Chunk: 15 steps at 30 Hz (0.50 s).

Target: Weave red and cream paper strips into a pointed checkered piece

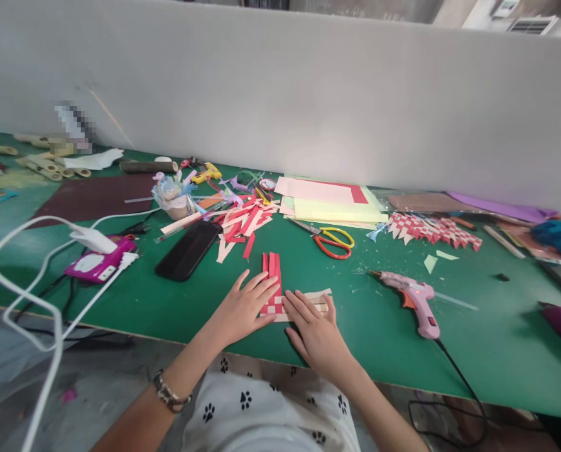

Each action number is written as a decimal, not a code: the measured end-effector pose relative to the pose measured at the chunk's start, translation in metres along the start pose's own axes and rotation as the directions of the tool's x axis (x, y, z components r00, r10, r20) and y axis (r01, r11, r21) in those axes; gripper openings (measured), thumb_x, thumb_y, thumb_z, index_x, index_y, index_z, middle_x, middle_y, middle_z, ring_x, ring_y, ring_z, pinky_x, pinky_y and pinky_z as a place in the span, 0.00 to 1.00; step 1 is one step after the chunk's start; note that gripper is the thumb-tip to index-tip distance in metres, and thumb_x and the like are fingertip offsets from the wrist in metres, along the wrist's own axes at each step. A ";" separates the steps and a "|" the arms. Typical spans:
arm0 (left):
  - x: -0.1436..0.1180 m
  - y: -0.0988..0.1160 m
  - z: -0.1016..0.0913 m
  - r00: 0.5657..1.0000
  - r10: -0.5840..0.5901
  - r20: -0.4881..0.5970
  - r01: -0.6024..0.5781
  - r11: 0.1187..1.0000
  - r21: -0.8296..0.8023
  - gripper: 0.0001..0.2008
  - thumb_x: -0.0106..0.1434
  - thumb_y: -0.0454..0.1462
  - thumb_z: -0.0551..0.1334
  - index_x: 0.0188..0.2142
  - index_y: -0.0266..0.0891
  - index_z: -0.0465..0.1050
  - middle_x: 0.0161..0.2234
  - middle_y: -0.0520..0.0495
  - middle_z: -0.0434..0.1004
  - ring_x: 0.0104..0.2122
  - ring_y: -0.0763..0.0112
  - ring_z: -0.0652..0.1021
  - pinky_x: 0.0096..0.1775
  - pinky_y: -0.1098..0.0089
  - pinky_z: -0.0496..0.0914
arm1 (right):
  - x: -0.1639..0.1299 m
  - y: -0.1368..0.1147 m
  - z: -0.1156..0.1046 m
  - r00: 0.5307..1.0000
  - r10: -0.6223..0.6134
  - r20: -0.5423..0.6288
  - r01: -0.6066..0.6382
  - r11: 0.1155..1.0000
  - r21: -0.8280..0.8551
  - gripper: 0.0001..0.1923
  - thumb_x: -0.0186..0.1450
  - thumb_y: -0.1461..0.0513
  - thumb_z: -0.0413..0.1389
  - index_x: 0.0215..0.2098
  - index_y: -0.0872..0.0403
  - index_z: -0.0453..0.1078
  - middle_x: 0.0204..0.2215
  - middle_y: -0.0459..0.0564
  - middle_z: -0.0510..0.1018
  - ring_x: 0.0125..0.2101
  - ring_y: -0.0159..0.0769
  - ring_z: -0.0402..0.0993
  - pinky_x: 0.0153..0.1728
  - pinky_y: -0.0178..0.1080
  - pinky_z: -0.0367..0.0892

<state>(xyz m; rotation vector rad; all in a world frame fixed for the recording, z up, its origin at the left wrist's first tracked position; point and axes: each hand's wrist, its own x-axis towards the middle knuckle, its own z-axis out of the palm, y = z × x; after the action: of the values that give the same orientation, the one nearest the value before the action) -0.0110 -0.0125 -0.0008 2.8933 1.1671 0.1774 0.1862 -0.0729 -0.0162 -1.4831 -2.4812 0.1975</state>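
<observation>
Both the left hand and the right hand lie open, fingers flat on the woven paper strips. The weave sits just left of the pink glue gun, below the scissors

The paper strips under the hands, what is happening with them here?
A person sits at a green table, both hands flat on a small weave of red and cream paper strips. The left hand presses its left side, the right hand its right. A pink glue gun and scissors lie nearby, untouched.
</observation>
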 end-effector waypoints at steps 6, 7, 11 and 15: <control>-0.005 0.009 -0.008 0.994 0.019 -0.111 -0.014 0.999 0.045 0.22 0.66 0.46 0.50 0.55 0.38 0.61 0.54 0.41 0.63 0.50 0.59 0.66 0.50 0.58 0.58 | -0.001 0.000 -0.004 0.988 0.107 -0.115 -0.109 0.994 -0.005 0.19 0.67 0.58 0.42 0.54 0.50 0.61 0.54 0.53 0.67 0.53 0.40 0.61 0.56 0.53 0.34; -0.006 0.010 -0.009 0.993 0.027 -0.113 -0.024 0.999 0.031 0.20 0.66 0.45 0.51 0.54 0.38 0.62 0.52 0.41 0.65 0.47 0.60 0.68 0.48 0.60 0.61 | -0.002 0.001 -0.004 0.982 0.131 -0.133 -0.132 0.991 -0.002 0.17 0.67 0.58 0.43 0.52 0.49 0.62 0.52 0.53 0.68 0.52 0.40 0.63 0.55 0.53 0.36; -0.005 0.015 -0.011 0.996 0.058 -0.068 -0.063 0.995 -0.077 0.12 0.66 0.39 0.53 0.47 0.39 0.68 0.41 0.44 0.70 0.39 0.63 0.71 0.39 0.65 0.66 | -0.003 0.004 -0.007 0.969 0.184 -0.163 -0.183 0.983 0.023 0.11 0.65 0.59 0.47 0.44 0.48 0.67 0.46 0.50 0.72 0.46 0.40 0.67 0.52 0.51 0.42; -0.003 0.019 -0.010 0.999 0.023 -0.035 -0.029 0.984 -0.175 0.10 0.66 0.36 0.51 0.42 0.38 0.70 0.34 0.46 0.70 0.36 0.67 0.72 0.36 0.69 0.67 | -0.003 0.010 -0.012 0.970 0.197 -0.143 -0.193 0.980 0.040 0.10 0.65 0.64 0.48 0.38 0.47 0.70 0.38 0.46 0.75 0.39 0.36 0.69 0.47 0.47 0.45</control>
<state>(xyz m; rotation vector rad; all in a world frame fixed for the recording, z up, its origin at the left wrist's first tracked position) -0.0014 -0.0283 0.0101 2.7625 1.0593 0.3121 0.1989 -0.0708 -0.0069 -1.6679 -2.2115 0.1488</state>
